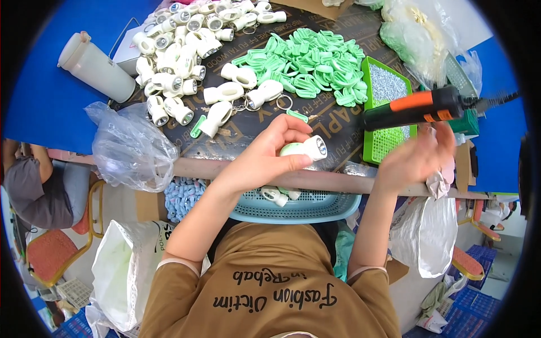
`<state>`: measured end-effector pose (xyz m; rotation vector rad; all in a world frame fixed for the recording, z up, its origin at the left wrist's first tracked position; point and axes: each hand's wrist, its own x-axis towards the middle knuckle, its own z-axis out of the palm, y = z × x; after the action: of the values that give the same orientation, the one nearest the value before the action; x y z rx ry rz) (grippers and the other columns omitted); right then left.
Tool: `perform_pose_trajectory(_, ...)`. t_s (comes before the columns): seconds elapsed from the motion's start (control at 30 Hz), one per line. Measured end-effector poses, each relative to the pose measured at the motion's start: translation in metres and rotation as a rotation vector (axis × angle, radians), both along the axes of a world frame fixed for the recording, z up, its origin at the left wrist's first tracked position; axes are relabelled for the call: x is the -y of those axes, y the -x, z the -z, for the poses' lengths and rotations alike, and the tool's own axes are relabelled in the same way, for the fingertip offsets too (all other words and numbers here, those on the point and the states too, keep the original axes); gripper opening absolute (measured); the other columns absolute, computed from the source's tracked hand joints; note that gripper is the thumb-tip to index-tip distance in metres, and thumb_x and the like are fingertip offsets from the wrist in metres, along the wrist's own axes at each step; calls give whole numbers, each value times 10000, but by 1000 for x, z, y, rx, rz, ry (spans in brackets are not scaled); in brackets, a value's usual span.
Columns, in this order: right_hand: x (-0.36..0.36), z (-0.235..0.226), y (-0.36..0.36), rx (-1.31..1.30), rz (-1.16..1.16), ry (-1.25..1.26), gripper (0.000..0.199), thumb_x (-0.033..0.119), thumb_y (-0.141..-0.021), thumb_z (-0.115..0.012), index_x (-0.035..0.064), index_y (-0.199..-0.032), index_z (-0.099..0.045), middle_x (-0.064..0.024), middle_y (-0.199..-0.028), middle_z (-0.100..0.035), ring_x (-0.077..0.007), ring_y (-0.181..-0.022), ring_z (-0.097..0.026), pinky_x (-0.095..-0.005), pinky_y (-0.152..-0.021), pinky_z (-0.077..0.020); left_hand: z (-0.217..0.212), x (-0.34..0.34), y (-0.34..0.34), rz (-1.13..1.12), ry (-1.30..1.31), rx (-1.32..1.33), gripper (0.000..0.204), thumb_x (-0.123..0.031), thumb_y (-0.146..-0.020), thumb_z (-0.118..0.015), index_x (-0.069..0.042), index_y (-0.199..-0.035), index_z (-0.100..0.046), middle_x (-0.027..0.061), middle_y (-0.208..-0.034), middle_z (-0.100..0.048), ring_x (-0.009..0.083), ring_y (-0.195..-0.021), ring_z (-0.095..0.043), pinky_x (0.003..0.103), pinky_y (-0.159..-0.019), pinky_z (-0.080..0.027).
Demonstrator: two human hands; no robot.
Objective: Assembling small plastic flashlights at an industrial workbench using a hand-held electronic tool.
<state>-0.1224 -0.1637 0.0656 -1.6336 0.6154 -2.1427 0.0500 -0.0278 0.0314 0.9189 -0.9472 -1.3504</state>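
Mini flashlight, white with a green side, is in the left hand, gripped between thumb and fingers above the near edge of the worktop. Its long axis runs roughly left to right, lens end turned to the right, toward the electric screwdriver. That black-and-orange tool lies well apart from it, on its right and slightly farther from the body, narrow end pointing left and cord end right. The right hand is much the nearer one, just below the tool's handle; its fingers are blurred and partly curled, and whether they touch the tool I cannot tell.

Beneath the screwdriver, the green tray holds small silvery pieces in its far part, with bare grid in its near part. Below the worktop edge, the blue basket contains a few white flashlights. Green plastic clips are heaped beyond the left hand.
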Motion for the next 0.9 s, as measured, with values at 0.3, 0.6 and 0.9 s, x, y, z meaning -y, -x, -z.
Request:
perform_pose_trajectory(0.3, -51, -9, -10, -663, -1082, -305, 392, 300, -874, -456, -18, -1089, -537, -131, -1003, -561, -263, -946, -516, -357, -844, -395, -14, -18, 18, 383, -97, -879, 535, -233, -937, -434, -204, -1392, -155, 190, -993, -511, 213, -767, -545, 257, -484, -433)
perform_pose_trajectory(0.6, -65, -4, -9, -563, -1336, -603, 442, 433, -901, -435, 1, -961, -506, -78, -929, -508, -157, -837, -490, -273, -751, -396, -17, -20, 25, 447, -91, -874, 816, -121, -814, -615, -176, -1422, -73, 151, -949, -491, 195, -737, -507, 215, -477, -382)
perform_pose_trajectory(0.9, -87, 16, 12, -541, -1264, -720, 187, 206, -906, -421, 43, -959, -495, -60, -912, -515, -153, -832, -499, -286, -758, -404, -7, -32, 27, 405, -171, -537, 844, -135, -798, -653, -117, -1419, -81, 89, -999, -491, 172, -811, -541, 248, -606, -441)
